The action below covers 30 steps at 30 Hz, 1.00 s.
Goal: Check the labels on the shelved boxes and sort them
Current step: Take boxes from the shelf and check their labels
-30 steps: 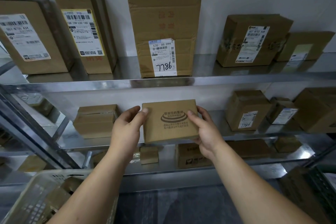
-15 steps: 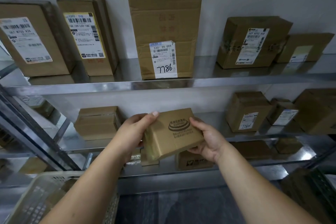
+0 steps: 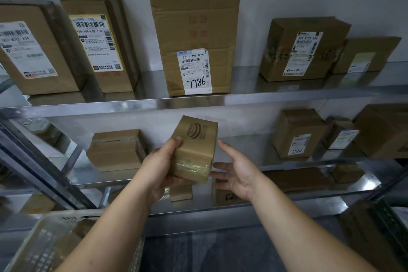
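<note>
Cardboard, brown and bound with clear tape at its near end, makes up the small box [image 3: 195, 148]. It is held up in front of the middle shelf [image 3: 260, 146], tilted so that a printed round logo faces up and to the right.

The left hand [image 3: 160, 169] grips the box from its left side, thumb lying over the top face near the logo and the other fingers curled beneath the taped end. The right hand [image 3: 239, 172] sits just to the right of the box, palm turned toward it, fingers straight and spread wide. Its lower fingertips reach the box's bottom corner and may just touch it, though the angle does not settle that.

On the middle shelf a taped box [image 3: 116, 150] sits left of the hands, and a labelled box [image 3: 298, 130] stands well to the right. On the upper shelf [image 3: 265, 97] a tall box [image 3: 194, 24] stands above the held one, and its white label [image 3: 195, 73] has a handwritten number. A pale plastic basket [image 3: 37, 240] at lower left, beside the left forearm, holds more cardboard.
</note>
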### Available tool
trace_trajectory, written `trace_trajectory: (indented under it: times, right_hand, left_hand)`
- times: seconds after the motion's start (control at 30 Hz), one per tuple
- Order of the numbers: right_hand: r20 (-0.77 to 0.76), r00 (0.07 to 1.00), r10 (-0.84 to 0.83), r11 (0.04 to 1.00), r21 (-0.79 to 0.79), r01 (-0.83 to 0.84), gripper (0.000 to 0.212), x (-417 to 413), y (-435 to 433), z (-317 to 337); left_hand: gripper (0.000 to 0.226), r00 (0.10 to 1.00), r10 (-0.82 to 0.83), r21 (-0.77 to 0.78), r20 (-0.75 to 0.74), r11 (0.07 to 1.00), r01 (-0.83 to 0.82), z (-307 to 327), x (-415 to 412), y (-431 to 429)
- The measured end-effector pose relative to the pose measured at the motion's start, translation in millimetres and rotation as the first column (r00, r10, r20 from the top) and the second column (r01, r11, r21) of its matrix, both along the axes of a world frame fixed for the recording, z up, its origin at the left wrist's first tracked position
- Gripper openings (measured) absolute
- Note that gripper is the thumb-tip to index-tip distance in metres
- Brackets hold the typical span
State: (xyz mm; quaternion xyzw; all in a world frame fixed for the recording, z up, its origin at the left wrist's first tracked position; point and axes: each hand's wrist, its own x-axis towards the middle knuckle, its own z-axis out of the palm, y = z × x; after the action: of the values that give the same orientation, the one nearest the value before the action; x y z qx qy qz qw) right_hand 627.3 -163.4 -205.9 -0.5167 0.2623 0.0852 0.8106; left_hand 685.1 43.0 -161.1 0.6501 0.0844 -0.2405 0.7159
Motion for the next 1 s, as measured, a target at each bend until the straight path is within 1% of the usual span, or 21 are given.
trace_trajectory:
  times: [0.07,0.1,0.2,0.23,0.3,0.37,0.47,0.53,0.6,0.63,0.67,0.7,0.73,0.8,0.83,0.93,1.0]
  right_hand:
    - [0.007,1.0,0.009,1.0,-0.003,-0.009,0.067,1.3,1.9,-1.9]
    - [0.016,1.0,0.012,1.0,0.003,-0.012,0.069,1.6,3.2,-1.3]
    - [0.073,0.997,-0.007,1.0,0.025,0.005,0.062,2.3,6.3,1.6]
    - [0.097,0.995,-0.015,1.0,0.015,0.013,0.064,2.6,5.7,0.4]
    - [0.14,0.99,-0.022,1.0,-0.016,0.024,0.075,2.0,2.6,-2.9]
    - [0.179,0.984,-0.005,0.997,-0.069,0.018,0.084,-0.8,0.0,-2.9]
    - [0.222,0.972,0.078,0.974,-0.223,-0.027,0.095,-4.8,-2.5,-2.8]
    - [0.228,0.963,0.141,0.934,-0.352,-0.053,0.1,-6.8,-3.0,-2.5]
    - [0.228,0.955,0.192,0.874,-0.482,-0.061,0.107,-7.7,-3.3,-1.9]
    - [0.23,0.95,0.209,0.847,-0.528,-0.059,0.111,-7.4,-3.7,-2.3]
    - [0.234,0.947,0.221,0.825,-0.563,-0.053,0.115,-6.7,-4.1,-2.9]
    - [0.245,0.942,0.229,0.802,-0.595,-0.041,0.118,-6.0,-4.6,-3.8]
    - [0.256,0.937,0.237,0.777,-0.629,-0.025,0.119,-4.9,-5.3,-5.6]
    - [0.271,0.926,0.263,0.716,-0.698,0.0,0.123,-3.1,-7.8,-9.6]
    - [0.266,0.922,0.281,0.677,-0.736,0.007,0.126,-2.9,-9.1,-10.6]
    - [0.235,0.913,0.333,0.551,-0.834,0.014,0.128,-6.0,-12.2,-9.2]
    - [0.216,0.907,0.361,0.492,-0.871,0.012,0.127,-7.8,-13.0,-7.7]
  left_hand:
    - [0.041,1.0,-0.006,-0.007,0.011,1.0,0.006,-0.8,-2.9,-2.3]
    - [0.038,1.0,-0.007,-0.008,0.016,1.0,0.007,-2.0,-4.4,-3.2]
    - [0.031,0.998,-0.047,0.019,0.037,0.999,0.046,-10.7,-3.7,0.3]
    - [0.032,0.996,-0.081,0.036,0.036,0.996,0.079,-12.5,-3.6,2.4]
    - [0.042,0.986,-0.158,0.091,0.045,0.984,0.153,-13.9,-3.8,7.4]
    - [0.056,0.979,-0.2,0.15,0.047,0.97,0.191,-16.2,-2.9,11.3]
    - [0.071,0.978,-0.207,0.18,0.021,0.963,0.2,-18.3,-0.9,13.3]
    - [0.069,0.98,-0.199,0.184,0.022,0.964,0.192,-14.0,-3.4,11.7]
    - [0.057,0.979,-0.196,0.18,0.058,0.967,0.183,-9.2,-5.6,9.7]
    - [0.055,0.978,-0.193,0.175,0.077,0.969,0.177,-8.3,-5.8,8.7]
    - [0.057,0.977,-0.187,0.181,0.1,0.969,0.167,-8.1,-5.2,8.5]
    - [0.064,0.976,-0.179,0.188,0.123,0.97,0.154,-9.2,-3.8,8.5]
    - [0.075,0.973,-0.182,0.19,0.144,0.97,0.154,-10.2,-2.1,9.0]
    - [0.1,0.957,-0.219,0.206,0.191,0.962,0.18,-9.4,0.1,10.2]
    - [0.107,0.943,-0.245,0.235,0.227,0.953,0.191,-6.9,-0.2,10.4]
    - [0.118,0.874,-0.347,0.406,0.338,0.892,0.197,-0.1,-2.8,8.2]
    - [0.125,0.824,-0.415,0.502,0.385,0.844,0.191,2.1,-4.5,5.4]
